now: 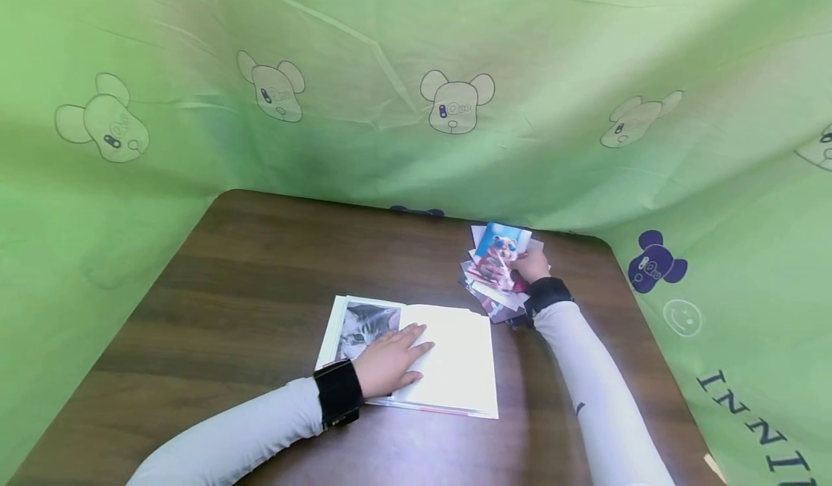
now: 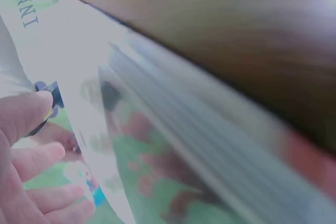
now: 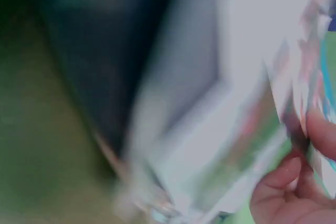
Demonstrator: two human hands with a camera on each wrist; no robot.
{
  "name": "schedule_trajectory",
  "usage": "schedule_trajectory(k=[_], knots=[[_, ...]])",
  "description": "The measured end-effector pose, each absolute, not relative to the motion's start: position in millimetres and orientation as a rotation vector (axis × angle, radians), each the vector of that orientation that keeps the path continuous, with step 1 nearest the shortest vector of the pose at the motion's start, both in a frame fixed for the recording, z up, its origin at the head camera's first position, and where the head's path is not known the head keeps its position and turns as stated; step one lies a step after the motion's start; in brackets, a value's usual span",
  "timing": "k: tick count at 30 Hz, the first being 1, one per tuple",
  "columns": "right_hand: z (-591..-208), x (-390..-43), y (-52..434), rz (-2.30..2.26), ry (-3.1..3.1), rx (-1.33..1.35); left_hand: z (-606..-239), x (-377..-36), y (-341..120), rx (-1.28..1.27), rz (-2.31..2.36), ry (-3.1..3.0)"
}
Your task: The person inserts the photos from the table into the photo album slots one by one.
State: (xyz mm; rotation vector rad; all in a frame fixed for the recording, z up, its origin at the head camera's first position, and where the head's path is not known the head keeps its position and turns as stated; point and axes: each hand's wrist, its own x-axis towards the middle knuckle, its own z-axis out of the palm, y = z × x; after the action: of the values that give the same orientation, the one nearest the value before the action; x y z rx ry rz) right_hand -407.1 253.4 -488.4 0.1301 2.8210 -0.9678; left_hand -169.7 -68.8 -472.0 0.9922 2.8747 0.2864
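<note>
An open photo album [image 1: 455, 370] lies on the brown table [image 1: 247, 284]. A cat photo [image 1: 364, 327] fills its left page. My left hand [image 1: 390, 359] lies flat on the album with straight fingers across the middle fold; in the left wrist view its fingers [image 2: 31, 156] rest on the glossy page [image 2: 173, 145]. To the right sits a loose pile of photos [image 1: 497, 276]. My right hand [image 1: 529, 263] rests on that pile and pinches the top photo of a dog in sunglasses [image 1: 502, 249]. The right wrist view is blurred, with fingertips [image 3: 294, 174] against photo edges.
Green cloth with bear prints [image 1: 455, 103] walls the table on the back and both sides. Both forearms wear light sleeves and black wrist bands [image 1: 338, 392]. Bare tabletop lies to the left of the album.
</note>
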Motion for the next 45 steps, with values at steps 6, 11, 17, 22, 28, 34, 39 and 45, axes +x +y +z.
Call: schedule_trajectory(k=[6, 11, 17, 22, 28, 34, 39, 45], knots=[[-442.3, -383.2, 226.7, -1.106, 2.646, -0.032, -476.1, -174.8, -48.1, 0.961, 0.266, 2.848], [-446.8, -364.9, 197.7, -1.479, 2.219, -0.004, -479.4, -171.7, -43.9, 1.004, 0.227, 2.863], [-459.6, -339.9, 159.3, -1.614, 2.0, 0.011, -480.5, -171.3, -40.9, 1.034, 0.208, 2.921], [-463.8, -337.8, 145.1, -1.652, 2.067, 0.056, -480.6, -171.8, -39.3, 1.015, 0.205, 2.929], [-469.2, -336.0, 141.8, -1.715, 2.042, 0.078, -480.4, -169.0, -39.6, 1.043, 0.178, 2.956], [-474.9, -329.3, 141.7, -1.695, 2.046, 0.066, -482.9, -166.0, -40.2, 1.068, 0.155, 2.988], [-474.5, -326.5, 142.0, -1.69, 2.043, 0.061, -485.2, -165.2, -38.5, 1.041, 0.129, 2.982], [-472.9, -326.9, 145.4, -1.71, 2.019, 0.067, -484.9, -166.6, -39.6, 1.045, 0.13, 2.97]])
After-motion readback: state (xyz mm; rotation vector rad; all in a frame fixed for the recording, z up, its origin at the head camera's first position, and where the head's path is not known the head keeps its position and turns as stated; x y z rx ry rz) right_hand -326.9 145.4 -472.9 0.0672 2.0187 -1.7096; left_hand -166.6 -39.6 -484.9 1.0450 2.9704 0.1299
